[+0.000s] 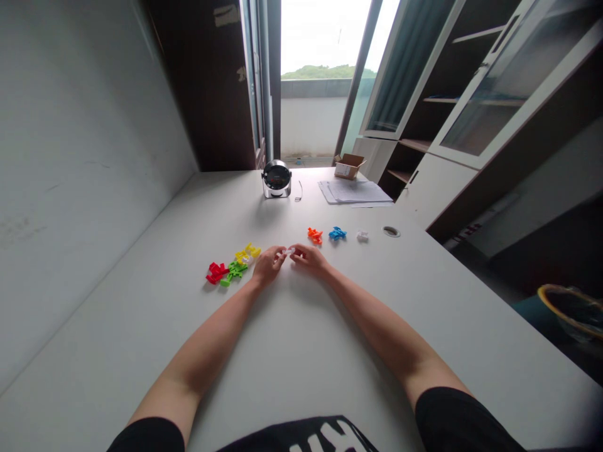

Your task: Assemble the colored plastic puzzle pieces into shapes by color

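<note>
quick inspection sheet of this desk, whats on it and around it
surface: white desk, pale and smooth
pieces: red, green and yellow plastic pieces left of the hands; orange, blue and white plastic pieces farther along
hands: left hand and right hand meet at a small translucent piece, grip unclear
clutter: round metal device, papers, cardboard box
cables: thin wire beside the device
surroundings: open window, glass-door cabinet, bin
</note>
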Action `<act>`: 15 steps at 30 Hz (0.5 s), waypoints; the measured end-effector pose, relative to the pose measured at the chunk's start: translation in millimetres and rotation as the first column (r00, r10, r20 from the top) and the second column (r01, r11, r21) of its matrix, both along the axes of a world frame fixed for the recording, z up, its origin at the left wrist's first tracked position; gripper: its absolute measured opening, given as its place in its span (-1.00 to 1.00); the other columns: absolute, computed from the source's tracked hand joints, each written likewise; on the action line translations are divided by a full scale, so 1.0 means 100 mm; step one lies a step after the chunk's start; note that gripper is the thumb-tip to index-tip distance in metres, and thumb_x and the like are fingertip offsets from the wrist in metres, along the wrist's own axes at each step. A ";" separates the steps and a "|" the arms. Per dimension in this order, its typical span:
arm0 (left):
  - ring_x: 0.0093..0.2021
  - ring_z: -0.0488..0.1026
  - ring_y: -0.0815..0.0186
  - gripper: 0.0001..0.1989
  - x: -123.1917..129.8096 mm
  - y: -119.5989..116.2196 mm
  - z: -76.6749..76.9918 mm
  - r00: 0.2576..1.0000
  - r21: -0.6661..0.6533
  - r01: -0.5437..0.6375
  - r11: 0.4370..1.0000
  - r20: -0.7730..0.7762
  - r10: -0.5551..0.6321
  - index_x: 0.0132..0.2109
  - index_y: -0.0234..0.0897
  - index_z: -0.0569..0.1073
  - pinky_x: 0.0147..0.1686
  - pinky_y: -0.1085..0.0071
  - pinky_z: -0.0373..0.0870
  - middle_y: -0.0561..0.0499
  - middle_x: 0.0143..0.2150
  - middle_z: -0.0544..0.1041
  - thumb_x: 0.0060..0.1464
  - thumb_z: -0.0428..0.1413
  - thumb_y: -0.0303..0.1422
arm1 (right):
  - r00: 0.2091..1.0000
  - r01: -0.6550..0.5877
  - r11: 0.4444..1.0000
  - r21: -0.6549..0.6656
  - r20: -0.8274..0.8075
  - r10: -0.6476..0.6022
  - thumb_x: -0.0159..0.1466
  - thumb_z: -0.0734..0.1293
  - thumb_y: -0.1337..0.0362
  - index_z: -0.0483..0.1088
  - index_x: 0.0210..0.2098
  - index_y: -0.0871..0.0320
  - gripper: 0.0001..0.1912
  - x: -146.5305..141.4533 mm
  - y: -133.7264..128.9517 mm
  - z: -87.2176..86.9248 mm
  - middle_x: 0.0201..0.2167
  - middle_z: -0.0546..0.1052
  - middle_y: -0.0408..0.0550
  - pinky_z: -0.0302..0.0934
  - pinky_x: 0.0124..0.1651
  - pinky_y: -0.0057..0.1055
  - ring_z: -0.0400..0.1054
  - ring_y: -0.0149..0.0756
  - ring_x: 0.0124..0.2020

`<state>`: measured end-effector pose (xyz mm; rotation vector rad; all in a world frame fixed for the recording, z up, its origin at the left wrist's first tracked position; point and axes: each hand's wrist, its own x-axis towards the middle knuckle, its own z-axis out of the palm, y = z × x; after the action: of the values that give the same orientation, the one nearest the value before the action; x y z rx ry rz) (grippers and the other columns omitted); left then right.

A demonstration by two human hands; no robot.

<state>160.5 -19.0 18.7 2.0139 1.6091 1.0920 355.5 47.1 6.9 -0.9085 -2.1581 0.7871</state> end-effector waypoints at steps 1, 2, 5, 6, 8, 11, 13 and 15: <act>-0.26 0.55 0.29 -0.68 0.00 0.00 0.00 1.000 -0.005 -0.002 1.000 -0.003 0.002 0.04 -0.22 0.50 -0.16 0.37 0.46 -0.04 -0.09 0.60 0.31 0.00 -0.18 | 1.000 0.004 1.000 -0.005 -0.011 -0.004 0.26 0.31 0.14 0.49 -0.09 0.11 -0.71 0.00 0.00 0.00 -0.45 0.51 -0.16 0.14 -0.37 -0.48 0.27 -0.40 -0.49; -0.26 0.54 0.29 -0.68 0.00 0.00 0.01 1.000 -0.011 -0.004 1.000 -0.008 0.004 0.04 -0.21 0.50 -0.16 0.37 0.46 -0.04 -0.09 0.60 0.31 0.00 -0.18 | 1.000 0.005 1.000 -0.011 -0.022 -0.005 0.25 0.32 0.15 0.48 -0.06 0.10 -0.69 -0.01 0.00 -0.01 -0.44 0.52 -0.16 0.16 -0.36 -0.47 0.28 -0.39 -0.48; -0.25 0.54 0.28 -0.67 0.01 0.00 0.01 1.000 -0.025 -0.009 1.000 -0.025 0.008 0.04 -0.20 0.51 -0.15 0.36 0.44 -0.03 -0.10 0.60 0.32 -0.03 -0.19 | 0.999 0.001 1.000 -0.016 -0.045 -0.002 0.24 0.33 0.16 0.46 -0.01 0.06 -0.67 -0.02 0.01 -0.05 -0.41 0.53 -0.17 0.21 -0.33 -0.46 0.30 -0.39 -0.47; -0.25 0.53 0.28 -0.67 0.01 0.00 0.01 1.000 -0.028 -0.011 1.000 -0.030 0.010 0.04 -0.20 0.51 -0.15 0.36 0.44 -0.03 -0.11 0.60 0.32 -0.04 -0.19 | 0.999 0.002 1.000 -0.011 -0.049 -0.003 0.24 0.34 0.17 0.45 -0.01 0.06 -0.67 -0.02 0.01 -0.06 -0.41 0.53 -0.17 0.22 -0.33 -0.45 0.30 -0.39 -0.47; -0.24 0.53 0.27 -0.66 0.01 0.01 0.00 0.999 -0.034 -0.018 0.999 -0.036 0.017 0.03 -0.21 0.51 -0.16 0.36 0.43 -0.04 -0.12 0.61 0.33 -0.06 -0.20 | 0.999 0.008 1.000 0.006 -0.051 -0.008 0.24 0.34 0.16 0.47 -0.04 0.05 -0.70 -0.03 0.01 -0.07 -0.42 0.53 -0.18 0.22 -0.33 -0.45 0.31 -0.38 -0.46; -0.22 0.53 0.26 -0.67 0.00 0.02 -0.02 0.999 -0.043 -0.026 0.999 -0.049 0.024 0.00 -0.22 0.52 -0.16 0.36 0.42 -0.04 -0.14 0.61 0.32 -0.06 -0.21 | 0.999 0.000 1.000 0.030 -0.047 0.002 0.26 0.33 0.13 0.48 -0.10 0.08 -0.73 -0.03 0.00 -0.07 -0.43 0.52 -0.17 0.21 -0.32 -0.45 0.31 -0.38 -0.46; -0.22 0.53 0.26 -0.68 0.00 0.03 -0.02 0.998 -0.045 -0.029 0.999 -0.058 0.027 -0.01 -0.22 0.53 -0.16 0.36 0.41 -0.04 -0.14 0.61 0.32 -0.05 -0.22 | 0.999 -0.012 0.999 0.035 -0.034 0.013 0.27 0.32 0.10 0.48 -0.11 0.10 -0.72 -0.02 -0.01 -0.04 -0.44 0.51 -0.16 0.19 -0.32 -0.45 0.30 -0.38 -0.46; -0.23 0.53 0.27 -0.70 0.01 0.03 -0.02 0.998 -0.041 -0.030 0.999 -0.056 0.028 -0.01 -0.22 0.52 -0.16 0.36 0.42 -0.04 -0.13 0.61 0.31 -0.04 -0.23 | 1.000 -0.015 0.999 0.033 -0.011 0.015 0.29 0.31 0.07 0.48 -0.13 0.11 -0.71 -0.01 -0.01 -0.02 -0.45 0.50 -0.15 0.17 -0.34 -0.46 0.29 -0.38 -0.46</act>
<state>161.4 -16.5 16.8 2.0165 1.6788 1.0128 354.2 45.9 4.5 -0.8702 -2.1645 0.7603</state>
